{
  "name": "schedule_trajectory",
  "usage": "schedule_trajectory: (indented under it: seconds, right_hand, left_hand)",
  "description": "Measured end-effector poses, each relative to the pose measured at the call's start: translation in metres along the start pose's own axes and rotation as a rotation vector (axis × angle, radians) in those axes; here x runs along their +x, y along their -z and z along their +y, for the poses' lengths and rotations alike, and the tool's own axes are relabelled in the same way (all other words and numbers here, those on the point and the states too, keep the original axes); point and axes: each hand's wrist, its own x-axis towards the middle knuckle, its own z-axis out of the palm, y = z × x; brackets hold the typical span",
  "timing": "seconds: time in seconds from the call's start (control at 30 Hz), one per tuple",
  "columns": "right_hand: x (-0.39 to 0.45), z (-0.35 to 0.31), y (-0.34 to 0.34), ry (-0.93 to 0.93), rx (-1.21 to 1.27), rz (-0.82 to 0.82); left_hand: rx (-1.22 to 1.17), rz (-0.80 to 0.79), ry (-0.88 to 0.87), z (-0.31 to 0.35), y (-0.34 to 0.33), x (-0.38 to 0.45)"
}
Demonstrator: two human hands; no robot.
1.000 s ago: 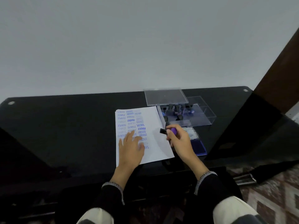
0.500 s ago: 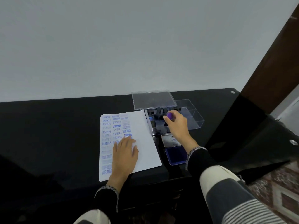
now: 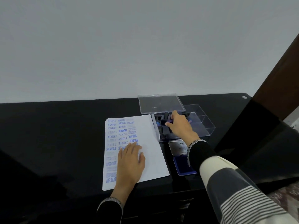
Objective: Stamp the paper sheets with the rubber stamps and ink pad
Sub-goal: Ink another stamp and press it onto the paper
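Hands: two, left hand [image 3: 129, 164] and right hand [image 3: 180, 125]
Paper stack [image 3: 150, 143]: one
Ink pad [image 3: 182, 164]: one, open
Clear box [image 3: 200, 122]: one
Box lid [image 3: 161, 104]: one
Stamps in the box: too dim to count

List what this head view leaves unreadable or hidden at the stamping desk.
- Right hand: its fingertips sit among the rubber stamps in the clear box; the grip is too small to judge.
- Ink pad: partly covered by the right sleeve.
- Paper sheets: the left hand covers several imprints.
- Lid label: small print unreadable.
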Motion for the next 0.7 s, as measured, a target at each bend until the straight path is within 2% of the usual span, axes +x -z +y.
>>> schedule_trajectory:
  seconds: [0.4, 0.53, 0.7]
  right_hand:
    - [0.011, -0.003, -0.009, -0.133, -0.077, -0.040]
    - [0.015, 0.005, -0.006, -0.171, 0.158, -0.020]
    - [0.007, 0.005, -0.001, -0.132, 0.399, 0.116]
  left_hand:
    - [0.004, -0.015, 0.006, 0.000, 0.000, -0.001]
    - [0.004, -0.024, 0.011, 0.000, 0.001, 0.000]
    - [0.002, -0.037, 0.021, 0.001, 0.002, 0.000]
